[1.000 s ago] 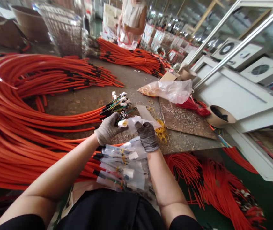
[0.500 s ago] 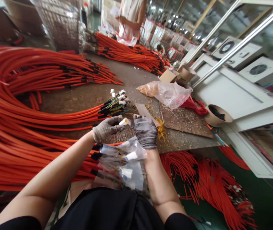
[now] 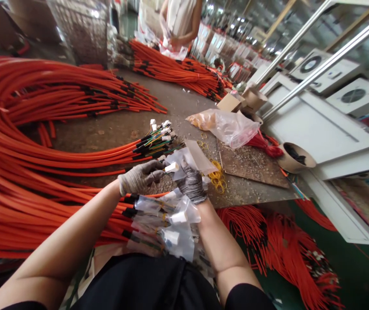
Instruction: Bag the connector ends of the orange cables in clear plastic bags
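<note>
We're in a black short-sleeved top (image 3: 145,282), hems at the bottom edge of the frame, forearms bare below. Left hand (image 3: 139,177) wears a pale grey knit work glove; right hand (image 3: 191,185) wears a darker, mottled grey knit glove.

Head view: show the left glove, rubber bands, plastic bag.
Left glove (image 3: 141,177): head view, back of hand.
Rubber bands (image 3: 217,178): head view, middle of pile.
Plastic bag (image 3: 231,128): head view, middle of bag.
</note>
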The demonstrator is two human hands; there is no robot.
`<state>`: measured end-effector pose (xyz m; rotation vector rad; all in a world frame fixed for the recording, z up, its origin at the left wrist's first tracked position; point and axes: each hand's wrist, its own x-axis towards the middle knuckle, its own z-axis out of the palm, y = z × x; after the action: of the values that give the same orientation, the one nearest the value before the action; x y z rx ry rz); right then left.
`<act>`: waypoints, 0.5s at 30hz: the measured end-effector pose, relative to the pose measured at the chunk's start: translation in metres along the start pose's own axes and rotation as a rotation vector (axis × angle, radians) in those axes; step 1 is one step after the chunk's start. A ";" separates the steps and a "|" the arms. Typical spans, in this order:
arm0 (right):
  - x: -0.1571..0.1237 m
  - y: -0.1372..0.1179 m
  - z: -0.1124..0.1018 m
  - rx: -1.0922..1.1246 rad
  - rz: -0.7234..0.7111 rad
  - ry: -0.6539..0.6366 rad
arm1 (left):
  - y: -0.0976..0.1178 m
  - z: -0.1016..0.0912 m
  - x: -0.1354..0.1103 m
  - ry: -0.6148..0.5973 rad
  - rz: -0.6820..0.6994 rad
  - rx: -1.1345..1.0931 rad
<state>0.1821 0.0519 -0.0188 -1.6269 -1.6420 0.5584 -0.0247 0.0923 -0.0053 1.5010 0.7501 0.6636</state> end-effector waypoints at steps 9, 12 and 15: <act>-0.006 -0.018 -0.009 0.034 -0.131 -0.044 | 0.007 0.012 0.003 0.049 0.022 -0.206; -0.004 -0.030 -0.012 0.150 -0.055 -0.013 | 0.012 0.018 0.008 0.102 0.016 -0.227; -0.002 -0.039 -0.023 0.173 0.004 -0.028 | 0.015 0.023 0.011 0.136 -0.033 -0.236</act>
<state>0.1736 0.0416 0.0245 -1.5024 -1.5651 0.7084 0.0006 0.0864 0.0078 1.2353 0.7691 0.8067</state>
